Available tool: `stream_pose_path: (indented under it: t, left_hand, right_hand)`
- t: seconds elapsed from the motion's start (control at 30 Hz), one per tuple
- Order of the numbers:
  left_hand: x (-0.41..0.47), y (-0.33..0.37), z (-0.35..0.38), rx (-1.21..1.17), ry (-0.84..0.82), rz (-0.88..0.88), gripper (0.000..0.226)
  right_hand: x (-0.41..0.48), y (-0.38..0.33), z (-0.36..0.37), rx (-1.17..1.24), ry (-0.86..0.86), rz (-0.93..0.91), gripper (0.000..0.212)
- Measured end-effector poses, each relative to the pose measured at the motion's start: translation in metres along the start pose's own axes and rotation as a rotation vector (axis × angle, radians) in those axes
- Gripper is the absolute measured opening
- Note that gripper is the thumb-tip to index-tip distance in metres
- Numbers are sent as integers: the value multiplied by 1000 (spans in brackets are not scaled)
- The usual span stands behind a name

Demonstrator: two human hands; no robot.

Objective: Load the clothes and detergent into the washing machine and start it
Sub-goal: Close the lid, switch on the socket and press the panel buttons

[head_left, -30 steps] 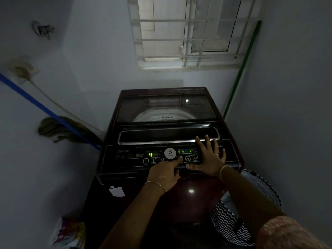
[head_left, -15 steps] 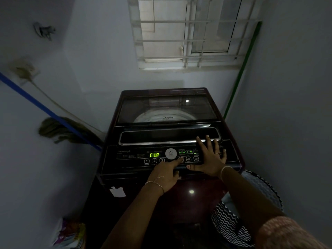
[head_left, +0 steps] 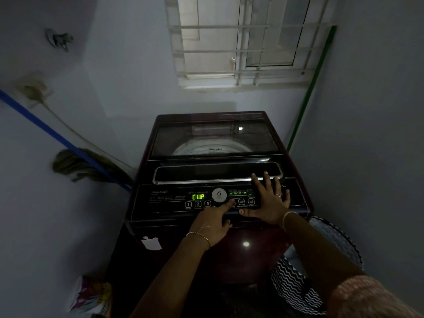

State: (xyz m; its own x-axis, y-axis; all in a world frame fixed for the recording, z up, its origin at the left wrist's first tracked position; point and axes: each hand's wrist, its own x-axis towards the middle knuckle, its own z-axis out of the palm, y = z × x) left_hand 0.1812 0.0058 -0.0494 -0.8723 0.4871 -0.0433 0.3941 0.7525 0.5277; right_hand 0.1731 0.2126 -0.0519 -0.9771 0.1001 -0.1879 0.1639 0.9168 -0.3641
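Head view: the dark maroon top-loading washing machine [head_left: 183, 253] stands in a narrow corner under a barred white window [head_left: 241, 37]. Its tinted glass lid [head_left: 215, 138] is down. Only the pale drum rim shows through it, so it is impossible to tell whether clothes and detergent are inside.

The black control panel [head_left: 165, 199] is lit and its green display [head_left: 198, 196] reads "CUP". The left hand [head_left: 213, 223] holds nothing. Its index finger is stretched out, with the tip on a button [head_left: 232, 202] just right of the round silver dial [head_left: 219, 194], and the other fingers are tucked under. The right hand [head_left: 268, 203] lies flat on the right end of the panel with its fingers spread. The fingertips reach the chrome-edged lid handle [head_left: 206, 173] and grip nothing.

Judging by the shut lid and the live panel, loading looks finished and the step in hand is setting the programme — the last stretch of the task. The next move probably calls for a firm press on the correct button. The room is dim and the legends are small, so a wrong key is the main risk. The flat right palm also covers part of the panel and could press something by accident.

Around the machine:
- A black-and-white zigzag laundry basket [head_left: 296, 285] sits just beside it on the right.
- A blue-handled mop [head_left: 75, 164] leans on the left wall.
- A green pole [head_left: 309, 88] stands in the far right corner.
- A colourful packet [head_left: 91, 292] lies on the floor at the left.

None of these blocks the panel — the way is free.
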Motion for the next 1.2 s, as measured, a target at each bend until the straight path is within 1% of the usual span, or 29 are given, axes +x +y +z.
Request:
stream_pose_path:
  t: [0.5,0.73,1.2]
  left_hand:
    - [-4,1,3,33,9,-10,69]
    - [-4,3,4,142,23,-1,69]
    - [-9,11,1,214,-56,-4,79]
  right_hand:
    - [-1,0,0,4,6,-9,123]
    - [-2,-1,-1,8,2,-11,123]
    - [-3,0,0,7,6,-15,122]
